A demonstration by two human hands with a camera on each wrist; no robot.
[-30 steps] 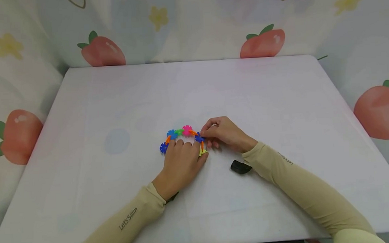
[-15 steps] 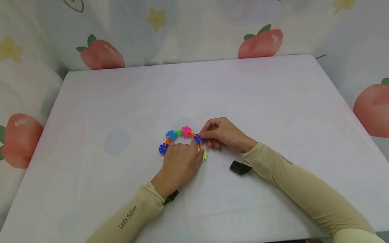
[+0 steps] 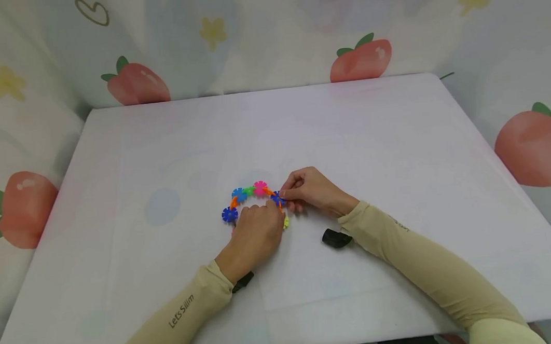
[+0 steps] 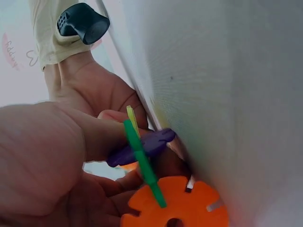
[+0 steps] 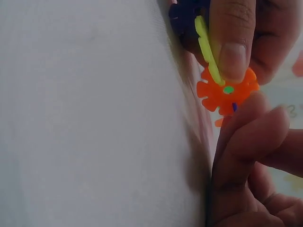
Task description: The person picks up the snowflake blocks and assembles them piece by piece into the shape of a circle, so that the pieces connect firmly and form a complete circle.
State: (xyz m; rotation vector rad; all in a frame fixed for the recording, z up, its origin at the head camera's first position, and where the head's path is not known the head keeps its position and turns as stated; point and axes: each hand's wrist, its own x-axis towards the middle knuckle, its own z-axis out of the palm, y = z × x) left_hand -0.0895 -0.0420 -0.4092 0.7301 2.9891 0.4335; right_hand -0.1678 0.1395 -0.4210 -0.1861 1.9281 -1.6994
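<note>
A ring of slotted snowflake discs lies near the table's middle in the head view, including a pink disc (image 3: 259,188), a light blue disc (image 3: 239,195) and a dark blue disc (image 3: 229,215). My left hand (image 3: 256,230) covers its near part, where a yellow disc (image 3: 286,222) peeks out. In the right wrist view, the left thumb and fingers pinch an orange disc (image 5: 212,97) beside that yellow one. My right hand (image 3: 317,191) pinches a blue disc (image 3: 276,198) at the ring's right side, mostly hidden by fingertips. Green and purple discs (image 4: 156,144) show in the left wrist view.
A white cloth covers the table (image 3: 396,155). Patterned curtains (image 3: 268,37) stand behind it and along both sides. Black wrist-worn devices show beneath the right sleeve (image 3: 336,238) and the left sleeve (image 3: 243,282).
The head view has shifted and tilted slightly. My left thumb and fingers have drawn in around the ring's right side, while the right hand keeps pinching the blue disc.
</note>
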